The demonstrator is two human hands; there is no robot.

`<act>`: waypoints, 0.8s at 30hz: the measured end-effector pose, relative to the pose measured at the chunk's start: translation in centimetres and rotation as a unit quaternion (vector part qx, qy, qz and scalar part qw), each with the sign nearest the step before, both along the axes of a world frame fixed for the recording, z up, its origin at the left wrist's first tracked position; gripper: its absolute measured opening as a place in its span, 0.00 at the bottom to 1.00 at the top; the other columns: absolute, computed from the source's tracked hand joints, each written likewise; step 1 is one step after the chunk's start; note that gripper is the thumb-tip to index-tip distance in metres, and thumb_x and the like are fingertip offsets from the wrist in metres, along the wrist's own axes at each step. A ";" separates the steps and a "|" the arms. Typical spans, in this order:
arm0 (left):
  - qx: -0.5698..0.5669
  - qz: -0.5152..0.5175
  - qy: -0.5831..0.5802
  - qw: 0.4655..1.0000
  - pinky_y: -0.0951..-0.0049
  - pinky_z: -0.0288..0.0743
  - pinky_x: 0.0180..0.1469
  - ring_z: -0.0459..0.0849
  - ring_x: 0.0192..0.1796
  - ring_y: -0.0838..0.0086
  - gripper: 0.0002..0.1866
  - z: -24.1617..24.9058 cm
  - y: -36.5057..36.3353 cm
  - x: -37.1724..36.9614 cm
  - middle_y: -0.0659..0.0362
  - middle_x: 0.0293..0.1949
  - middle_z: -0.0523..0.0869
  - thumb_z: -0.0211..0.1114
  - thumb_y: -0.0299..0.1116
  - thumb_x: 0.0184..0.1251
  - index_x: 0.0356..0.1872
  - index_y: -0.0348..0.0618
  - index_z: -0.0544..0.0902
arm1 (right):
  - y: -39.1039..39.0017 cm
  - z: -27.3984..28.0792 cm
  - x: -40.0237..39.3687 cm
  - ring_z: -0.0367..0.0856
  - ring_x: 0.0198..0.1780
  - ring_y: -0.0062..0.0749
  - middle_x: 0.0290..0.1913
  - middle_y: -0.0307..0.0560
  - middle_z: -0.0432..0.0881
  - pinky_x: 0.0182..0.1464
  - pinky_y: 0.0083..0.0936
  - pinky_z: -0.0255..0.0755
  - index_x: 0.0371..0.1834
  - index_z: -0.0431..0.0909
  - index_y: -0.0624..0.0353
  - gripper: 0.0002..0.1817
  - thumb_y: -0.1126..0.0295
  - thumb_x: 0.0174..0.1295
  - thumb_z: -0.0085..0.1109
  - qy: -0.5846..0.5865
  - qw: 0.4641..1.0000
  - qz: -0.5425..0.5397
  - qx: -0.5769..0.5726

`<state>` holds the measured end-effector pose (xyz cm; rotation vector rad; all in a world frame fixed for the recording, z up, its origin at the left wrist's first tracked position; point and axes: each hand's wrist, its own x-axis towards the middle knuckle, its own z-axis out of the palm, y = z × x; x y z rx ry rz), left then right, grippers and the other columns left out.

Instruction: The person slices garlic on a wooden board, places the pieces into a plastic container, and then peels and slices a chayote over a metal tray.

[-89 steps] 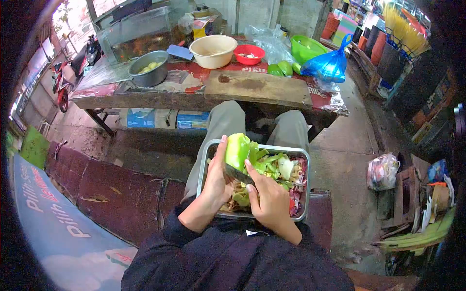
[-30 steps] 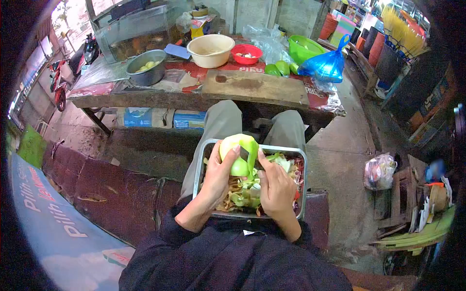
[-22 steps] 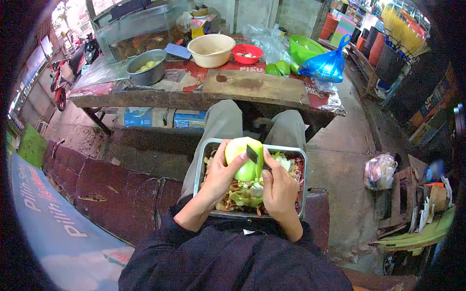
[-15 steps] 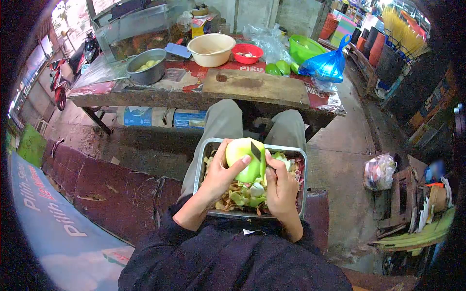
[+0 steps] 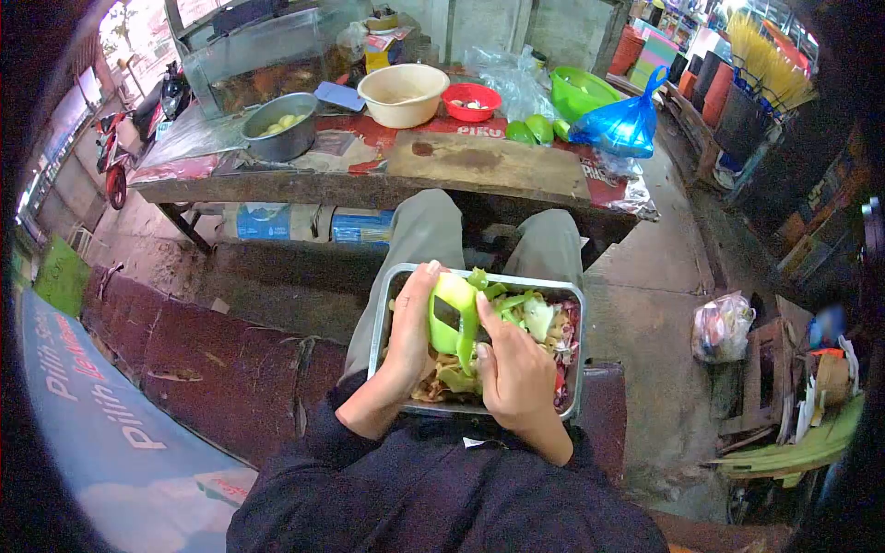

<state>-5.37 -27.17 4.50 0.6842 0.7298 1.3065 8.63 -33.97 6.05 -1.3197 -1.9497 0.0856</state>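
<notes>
My left hand [image 5: 408,341] is wrapped round a partly peeled green fruit [image 5: 452,288], perhaps a mango or chayote, held above a metal tray [image 5: 577,369] on my lap. Against the fruit's side lies the dark, flat blade of a knife [image 5: 446,313]. My right hand [image 5: 518,376] is closed at the blade's right end, index finger stretched along the fruit; the handle is hidden. A strip of green peel [image 5: 466,343] hangs down beside the blade. Peelings and scraps [image 5: 452,380] fill the tray below both hands.
Ahead stands a low table with a wooden board [image 5: 489,166]. On it are a grey pot [image 5: 279,129] of pale pieces, a cream basin [image 5: 403,95], a red bowl [image 5: 471,103], a green bowl [image 5: 584,92], green fruits [image 5: 530,130] and a blue bag [image 5: 622,124].
The fruit has been turned and tilted in my left hand. The blade has moved left and down across it, with a longer peel strip hanging. My right hand has shifted slightly leftward.
</notes>
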 end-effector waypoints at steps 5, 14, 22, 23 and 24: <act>0.015 0.041 -0.009 0.999 0.82 0.73 0.38 0.78 0.35 0.87 0.09 0.5 -0.5 0.6 0.67 0.34 0.80 0.55 0.38 0.79 0.39 0.46 0.78 | -0.4 0.2 -0.2 0.84 0.43 0.50 0.44 0.56 0.83 0.46 0.39 0.76 0.70 0.69 0.56 0.26 0.73 0.67 0.53 0.033 0.998 -0.009 -0.060; -0.023 -0.004 -0.027 0.999 0.81 0.74 0.38 0.80 0.34 0.85 0.10 -0.7 0.4 -0.3 0.66 0.33 0.81 0.57 0.40 0.77 0.38 0.47 0.79 | 0.1 0.0 0.6 0.83 0.42 0.49 0.43 0.52 0.82 0.42 0.40 0.75 0.71 0.69 0.53 0.25 0.71 0.69 0.52 0.020 0.998 0.009 -0.059; -0.004 -0.008 0.025 1.000 0.81 0.74 0.37 0.80 0.33 0.85 0.10 -0.1 0.1 -0.7 0.66 0.32 0.81 0.58 0.39 0.75 0.37 0.46 0.79 | -0.2 0.8 0.5 0.84 0.50 0.51 0.54 0.57 0.83 0.51 0.38 0.76 0.69 0.70 0.55 0.23 0.71 0.71 0.50 0.055 0.992 0.030 -0.114; -0.003 -0.010 0.025 1.000 0.81 0.74 0.37 0.80 0.33 0.85 0.10 -0.3 0.1 -0.6 0.66 0.32 0.81 0.58 0.39 0.75 0.37 0.46 0.79 | -0.2 0.6 0.5 0.85 0.48 0.50 0.50 0.55 0.84 0.48 0.39 0.77 0.69 0.70 0.54 0.23 0.72 0.71 0.51 0.073 0.990 0.028 -0.114; 0.015 -0.018 0.021 1.000 0.81 0.74 0.37 0.80 0.33 0.85 0.09 -0.6 0.1 -0.5 0.66 0.32 0.82 0.57 0.39 0.75 0.37 0.46 0.79 | -0.2 0.4 0.5 0.85 0.46 0.49 0.47 0.54 0.84 0.45 0.39 0.77 0.69 0.70 0.53 0.23 0.72 0.70 0.51 0.091 0.989 0.027 -0.115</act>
